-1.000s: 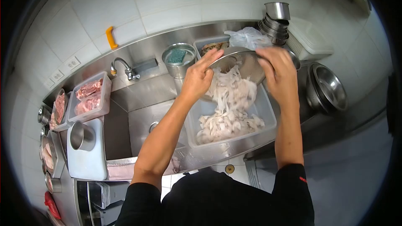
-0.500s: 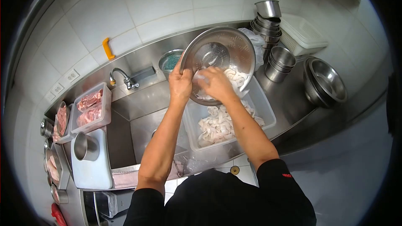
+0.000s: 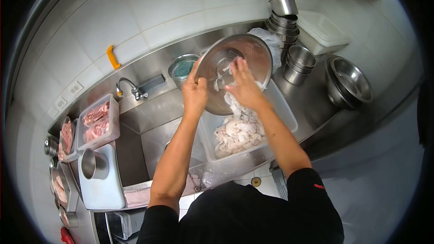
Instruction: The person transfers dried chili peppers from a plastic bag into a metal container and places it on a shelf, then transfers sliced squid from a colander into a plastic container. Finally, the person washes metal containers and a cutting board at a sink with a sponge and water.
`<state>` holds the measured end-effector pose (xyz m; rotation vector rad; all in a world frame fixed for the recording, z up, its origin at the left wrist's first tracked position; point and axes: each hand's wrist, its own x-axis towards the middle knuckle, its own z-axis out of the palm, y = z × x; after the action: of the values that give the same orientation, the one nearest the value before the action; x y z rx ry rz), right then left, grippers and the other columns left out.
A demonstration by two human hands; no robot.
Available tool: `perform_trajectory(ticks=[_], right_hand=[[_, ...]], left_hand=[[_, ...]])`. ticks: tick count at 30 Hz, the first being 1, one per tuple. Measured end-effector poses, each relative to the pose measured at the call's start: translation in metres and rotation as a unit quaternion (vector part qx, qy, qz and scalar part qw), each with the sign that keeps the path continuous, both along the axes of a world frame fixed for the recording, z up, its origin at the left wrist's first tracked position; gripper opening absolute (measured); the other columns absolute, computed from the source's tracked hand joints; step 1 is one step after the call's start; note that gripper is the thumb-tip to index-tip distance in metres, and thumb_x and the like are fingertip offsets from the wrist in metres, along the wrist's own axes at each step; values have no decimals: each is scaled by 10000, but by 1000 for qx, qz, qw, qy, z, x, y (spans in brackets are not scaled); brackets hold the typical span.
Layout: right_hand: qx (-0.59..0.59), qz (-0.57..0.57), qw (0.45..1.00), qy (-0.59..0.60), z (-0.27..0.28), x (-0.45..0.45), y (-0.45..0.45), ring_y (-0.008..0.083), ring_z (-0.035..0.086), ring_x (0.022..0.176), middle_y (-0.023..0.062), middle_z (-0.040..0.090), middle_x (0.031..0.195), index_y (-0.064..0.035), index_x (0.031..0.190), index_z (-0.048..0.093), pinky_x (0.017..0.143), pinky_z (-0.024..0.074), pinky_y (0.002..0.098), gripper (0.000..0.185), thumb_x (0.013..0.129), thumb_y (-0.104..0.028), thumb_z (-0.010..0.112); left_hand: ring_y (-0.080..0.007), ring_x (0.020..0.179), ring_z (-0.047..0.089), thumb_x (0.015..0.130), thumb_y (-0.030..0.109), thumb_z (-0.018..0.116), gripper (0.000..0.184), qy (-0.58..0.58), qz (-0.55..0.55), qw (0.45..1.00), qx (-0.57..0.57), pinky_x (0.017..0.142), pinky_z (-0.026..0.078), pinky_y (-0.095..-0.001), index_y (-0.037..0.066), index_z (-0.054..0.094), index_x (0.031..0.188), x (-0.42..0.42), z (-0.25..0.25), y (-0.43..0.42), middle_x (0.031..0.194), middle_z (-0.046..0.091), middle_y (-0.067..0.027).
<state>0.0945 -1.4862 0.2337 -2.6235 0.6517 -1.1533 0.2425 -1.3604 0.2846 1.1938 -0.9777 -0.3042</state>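
Reach into the plastic tub [image 3: 285, 112] from behind is blocked by the tilted colander [image 3: 257, 59]; its mouth is partly filled by the right hand [image 3: 245, 88]. The far side is crowded by a plastic bag [image 3: 270, 41] and stacked pots [image 3: 285, 31]. Passage is afforded over the sink [image 3: 153, 119], left of the left forearm [image 3: 174, 153], and over bare counter [image 3: 313, 101] between tub and nested bowls [image 3: 355, 83].
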Motion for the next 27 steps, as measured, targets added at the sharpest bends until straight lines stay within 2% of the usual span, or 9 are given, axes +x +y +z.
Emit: perform_trajectory(ticks=[3, 6, 9, 10, 13, 15, 18, 24, 27], right_hand=[[-61, 56, 995, 61, -5, 18, 28, 413, 260, 1471, 272, 372, 1526, 34, 1374, 529, 1218, 202, 469, 534, 994, -341, 540], [70, 201, 970, 118, -1, 7, 46, 394, 333, 1443, 258, 435, 1490, -3, 1379, 541, 1198, 255, 463, 504, 989, -322, 553], [57, 104, 964, 237, 55, -14, 31, 383, 378, 1420, 235, 479, 1465, -45, 1392, 546, 1179, 286, 484, 493, 982, -319, 562], [-65, 42, 990, 117, 46, -14, 19, 379, 370, 1426, 218, 473, 1477, -68, 1382, 561, 1169, 298, 490, 476, 978, -320, 569], [-124, 10, 992, 21, 37, -3, 1, 370, 370, 1428, 209, 473, 1481, -51, 1360, 571, 1165, 299, 498, 473, 980, -333, 567], [-132, 57, 984, 104, 24, -5, 4, 357, 396, 1410, 196, 461, 1489, -39, 1327, 591, 1179, 281, 483, 447, 989, -328, 551], [-90, 134, 948, 273, 18, -24, 15, 351, 403, 1405, 146, 481, 1489, -47, 1326, 597, 1184, 271, 491, 455, 1004, -358, 512], [-170, 98, 976, 98, 17, -18, 27, 299, 472, 1358, 115, 604, 1364, -71, 1295, 631, 1157, 306, 492, 446, 990, -382, 534], [-152, 82, 971, 167, -4, -30, 25, 297, 462, 1367, 114, 599, 1373, -65, 1294, 629, 1165, 297, 484, 437, 976, -357, 564]], left_hand=[[-79, 1004, 606, 890, -45, 449, 566, 95, -14, 994, 41, 861, 486, -231, 83, 541, 1434, 5, -4, -6, 1239, 665, -64], [-89, 947, 618, 903, -10, 494, 478, 69, 18, 997, -2, 850, 482, -222, -18, 550, 1377, 3, 3, 0, 1134, 682, -51], [-93, 978, 614, 904, 4, 500, 464, 69, 10, 998, 4, 867, 478, -227, -21, 555, 1365, -4, 10, 13, 1146, 678, -50], [-92, 972, 614, 904, 4, 497, 465, 44, 13, 999, 2, 861, 480, -228, -19, 555, 1365, -4, 12, 12, 1144, 678, -50], [-88, 962, 609, 901, -15, 476, 489, 19, 14, 1000, 4, 852, 479, -225, 1, 547, 1385, -3, 7, 11, 1160, 677, -47], [-80, 965, 598, 895, -53, 445, 545, 59, 0, 998, 5, 856, 470, -217, 33, 532, 1426, 0, 6, 8, 1198, 673, -42], [-104, 1052, 610, 889, -60, 442, 544, 69, 1, 997, 21, 906, 470, -229, 25, 536, 1418, -1, 16, 19, 1269, 655, -57], [-172, 1301, 529, 866, -83, 414, 570, 1, -16, 1000, -2, 1085, 395, -284, 29, 542, 1409, -10, 7, 12, 1431, 561, -118], [-195, 1346, 494, 854, -87, 404, 577, 54, -25, 998, 23, 1118, 358, -296, 22, 543, 1404, -8, 11, 20, 1439, 551, -129]])
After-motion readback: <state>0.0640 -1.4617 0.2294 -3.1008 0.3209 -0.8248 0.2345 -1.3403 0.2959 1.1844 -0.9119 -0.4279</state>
